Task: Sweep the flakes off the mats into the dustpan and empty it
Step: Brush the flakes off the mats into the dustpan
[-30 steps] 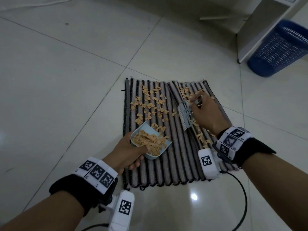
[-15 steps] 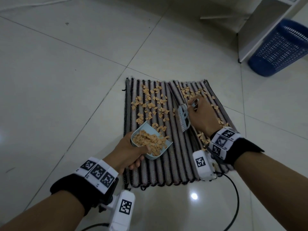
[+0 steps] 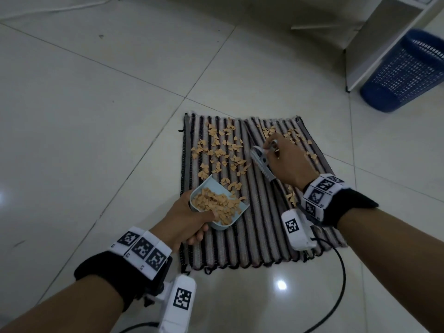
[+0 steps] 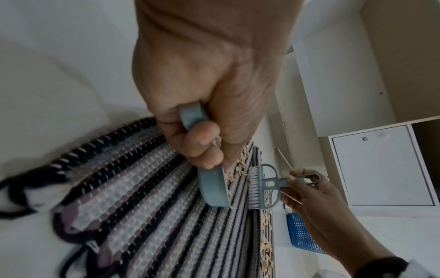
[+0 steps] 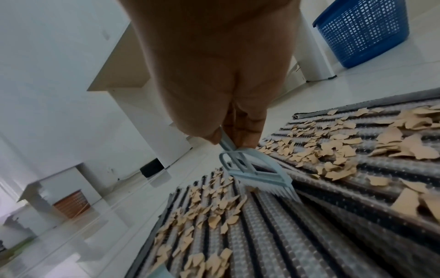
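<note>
Two striped mats (image 3: 259, 231) lie side by side on the tiled floor, strewn with tan flakes (image 3: 221, 152). My left hand (image 3: 185, 219) grips the handle of a light-blue dustpan (image 3: 212, 183), which rests on the left mat heaped with flakes. My right hand (image 3: 286, 162) pinches the handle of a grey-blue brush (image 3: 260, 162), bristles down along the seam between the mats. In the left wrist view the brush (image 4: 262, 186) stands a little beyond the dustpan (image 4: 212, 188). The right wrist view shows the brush (image 5: 257, 175) with flakes (image 5: 333, 150) on either side of it.
A blue mesh basket (image 3: 408, 68) stands on the floor at the far right, beside a white cabinet (image 3: 374, 39). A black cable (image 3: 338, 284) trails over the tiles by the mats' near right corner. Bare tiles surround the mats.
My right hand has drawn the brush left and nearer, from the right mat's flakes to the seam, turning it edge-on. The dustpan and left hand have hardly moved.
</note>
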